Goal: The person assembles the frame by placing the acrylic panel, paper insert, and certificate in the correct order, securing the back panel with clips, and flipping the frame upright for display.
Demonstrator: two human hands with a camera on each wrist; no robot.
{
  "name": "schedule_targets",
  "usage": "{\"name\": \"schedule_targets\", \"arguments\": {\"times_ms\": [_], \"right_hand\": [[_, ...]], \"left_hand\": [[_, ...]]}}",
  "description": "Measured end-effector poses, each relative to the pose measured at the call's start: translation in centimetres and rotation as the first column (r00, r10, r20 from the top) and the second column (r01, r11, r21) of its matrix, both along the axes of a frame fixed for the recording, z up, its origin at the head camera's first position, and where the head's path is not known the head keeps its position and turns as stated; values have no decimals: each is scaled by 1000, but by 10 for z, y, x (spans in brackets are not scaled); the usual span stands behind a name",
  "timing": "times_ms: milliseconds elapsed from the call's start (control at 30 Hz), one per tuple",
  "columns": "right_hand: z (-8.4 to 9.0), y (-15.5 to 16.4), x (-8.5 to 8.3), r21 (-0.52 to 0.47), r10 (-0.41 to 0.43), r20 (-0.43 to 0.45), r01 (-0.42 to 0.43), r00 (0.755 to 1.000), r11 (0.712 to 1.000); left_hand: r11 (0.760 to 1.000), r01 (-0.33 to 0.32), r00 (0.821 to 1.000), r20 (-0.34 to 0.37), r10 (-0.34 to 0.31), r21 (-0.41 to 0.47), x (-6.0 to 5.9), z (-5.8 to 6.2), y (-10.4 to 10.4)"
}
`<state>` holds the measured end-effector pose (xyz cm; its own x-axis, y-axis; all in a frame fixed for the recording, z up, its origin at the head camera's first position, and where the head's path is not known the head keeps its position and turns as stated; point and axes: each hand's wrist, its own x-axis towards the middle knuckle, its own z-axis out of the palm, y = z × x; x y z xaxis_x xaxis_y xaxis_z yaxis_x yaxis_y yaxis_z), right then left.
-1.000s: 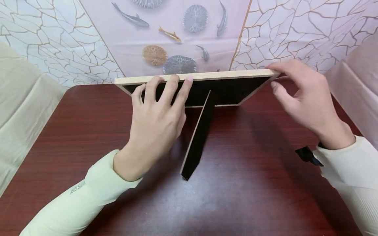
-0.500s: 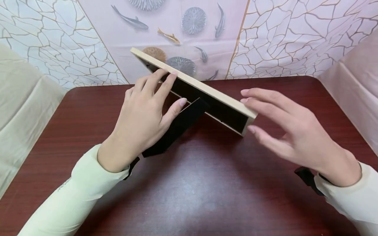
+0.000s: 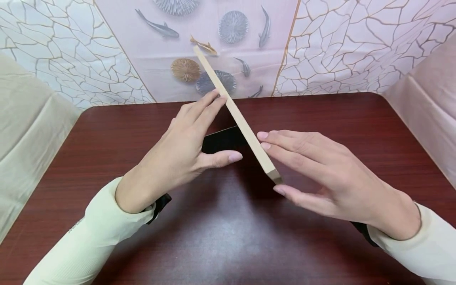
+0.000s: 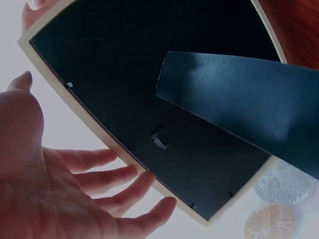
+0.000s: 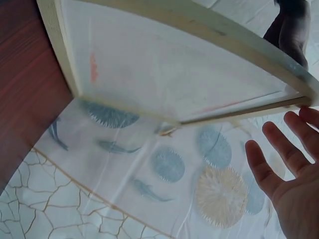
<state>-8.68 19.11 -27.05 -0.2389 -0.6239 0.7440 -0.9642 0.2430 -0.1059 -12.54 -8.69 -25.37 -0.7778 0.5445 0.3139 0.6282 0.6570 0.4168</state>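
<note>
A light wooden picture frame (image 3: 235, 111) stands on edge on the dark red table (image 3: 320, 118), running diagonally from far left to near right. Its black back (image 4: 149, 74) faces left, with a black fold-out stand (image 3: 221, 140) (image 4: 239, 104) spread from it. My left hand (image 3: 189, 138) lies on the back side, straight fingers (image 4: 124, 179) along the top rim and thumb stretched out below. My right hand (image 3: 303, 166) is on the glass side (image 5: 174, 74), straight fingers (image 5: 274, 149) at the near corner. Neither hand curls round the frame.
A patterned backdrop with fish and round shapes (image 3: 231, 23) rises behind the table's far edge. Pale cloth (image 3: 28, 118) hangs at the left and more (image 3: 427, 103) at the right. Cream sleeves (image 3: 92, 233) cover both forearms.
The frame has swung from broadside to diagonal, its right end coming toward me. My right hand followed it inward and nearer; my left hand stayed on the back and top rim.
</note>
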Motion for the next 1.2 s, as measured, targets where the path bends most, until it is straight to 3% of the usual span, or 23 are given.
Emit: {"name": "schedule_targets", "arguments": {"times_ms": [267, 567, 700, 800, 833, 900, 1000, 1067, 1133, 1200], "right_hand": [[1, -13, 3, 69, 7, -5, -7, 1000, 998], [3, -23, 1, 139, -20, -38, 25, 999, 990], [6, -16, -12, 135, -74, -55, 81, 996, 988], [11, -8, -34, 154, -166, -58, 174, 984, 973], [14, -6, -44, 159, -194, -60, 201, 979, 967], [19, -4, -66, 187, -252, -48, 257, 967, 948], [27, -6, -100, 222, -313, -14, 308, 950, 925], [32, -11, -121, 263, -358, 38, 336, 933, 904], [37, -16, -138, 310, -393, 85, 351, 916, 884], [42, -20, -152, 359, -427, 128, 360, 895, 861]], "left_hand": [[990, 135, 990, 30, -136, 35, -5, -4, -8], [982, 189, 981, 32, -190, 24, -4, -4, -12], [979, 202, 979, -45, -201, 5, 10, -1, -11], [977, 209, 959, -188, -214, -50, 27, 2, -6], [977, 200, 943, -255, -214, -80, 34, 2, -4], [977, 175, 886, -413, -212, -126, 44, -3, 1], [979, 101, 758, -623, -190, -176, 53, -26, 9], [979, 57, 681, -710, -182, -196, 56, -50, 11], [974, 28, 636, -748, -191, -225, 60, -73, 12], [966, 13, 617, -758, -210, -257, 64, -90, 11]]}}
